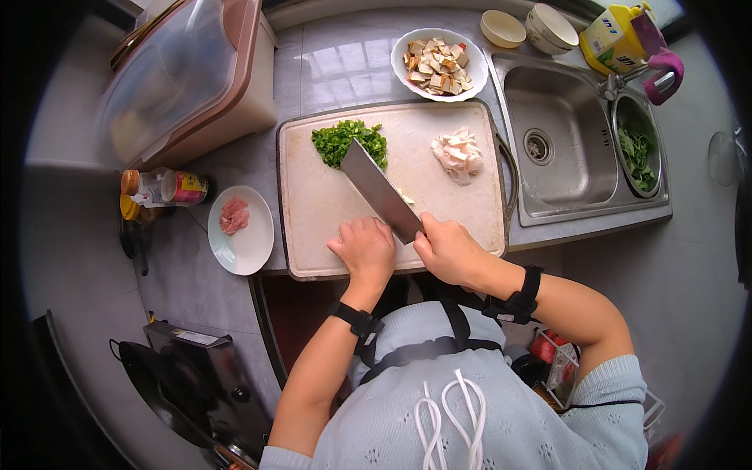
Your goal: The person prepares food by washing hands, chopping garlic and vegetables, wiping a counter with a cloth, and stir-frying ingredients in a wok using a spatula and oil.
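My right hand (449, 247) grips a Chinese cleaver (382, 191) by its handle end. The wide blade slants up and left over a pale cutting board (329, 220), its tip beside a heap of chopped green peppers or scallions (343, 144). Close to the blade's lower end, my left hand (368, 247) rests on the board with curled fingers; whatever lies beneath them is hidden. A small pale piece (405, 197) shows just right of the blade. Thin whitish slices (458, 155) form a pile at the board's upper right.
Behind the board stands a white bowl of tofu cubes (439, 67). A plate (241, 252) with pink minced meat (234, 215) is at left, near seasoning jars (185, 187). Right lies a steel sink (564, 117) with a basin of leafy greens (636, 158). A wok (155, 388) sits lower left.
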Action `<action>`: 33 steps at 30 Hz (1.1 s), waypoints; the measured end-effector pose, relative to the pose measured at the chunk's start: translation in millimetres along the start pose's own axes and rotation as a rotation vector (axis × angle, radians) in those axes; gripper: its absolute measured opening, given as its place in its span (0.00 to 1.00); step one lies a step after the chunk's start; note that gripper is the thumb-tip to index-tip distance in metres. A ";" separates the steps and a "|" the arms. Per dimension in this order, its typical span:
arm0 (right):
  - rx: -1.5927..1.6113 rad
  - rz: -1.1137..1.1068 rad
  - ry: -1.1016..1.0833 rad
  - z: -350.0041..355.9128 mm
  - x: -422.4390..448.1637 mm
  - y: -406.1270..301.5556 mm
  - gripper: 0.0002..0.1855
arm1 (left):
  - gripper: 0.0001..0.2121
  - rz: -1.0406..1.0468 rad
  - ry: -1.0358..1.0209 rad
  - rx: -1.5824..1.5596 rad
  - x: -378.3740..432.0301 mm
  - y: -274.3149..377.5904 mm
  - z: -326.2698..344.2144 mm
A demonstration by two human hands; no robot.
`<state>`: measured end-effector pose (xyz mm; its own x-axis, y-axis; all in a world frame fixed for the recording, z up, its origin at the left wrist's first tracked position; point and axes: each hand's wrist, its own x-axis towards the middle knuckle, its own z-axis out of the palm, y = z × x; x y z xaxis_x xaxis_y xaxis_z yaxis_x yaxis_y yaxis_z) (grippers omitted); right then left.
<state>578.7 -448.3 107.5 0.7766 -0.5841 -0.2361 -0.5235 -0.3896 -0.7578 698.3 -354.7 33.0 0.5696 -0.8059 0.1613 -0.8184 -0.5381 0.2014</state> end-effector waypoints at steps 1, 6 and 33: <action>0.002 -0.006 -0.003 -3.4 -1.5 -0.5 0.09 | 0.07 -0.005 0.012 0.000 -0.5 -0.4 -0.1; 0.029 0.102 -0.218 -36.1 -15.6 -14.5 0.12 | 0.07 -0.042 0.046 -0.034 -0.8 0.6 0.8; -0.004 0.101 -0.198 -17.1 -26.6 -21.1 0.11 | 0.06 -0.036 -0.041 -0.044 -0.8 2.2 -4.3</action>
<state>563.1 -436.7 140.2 0.7739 -0.4689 -0.4257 -0.6029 -0.3393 -0.7221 696.4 -354.1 37.4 0.5941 -0.7963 0.1140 -0.7931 -0.5561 0.2485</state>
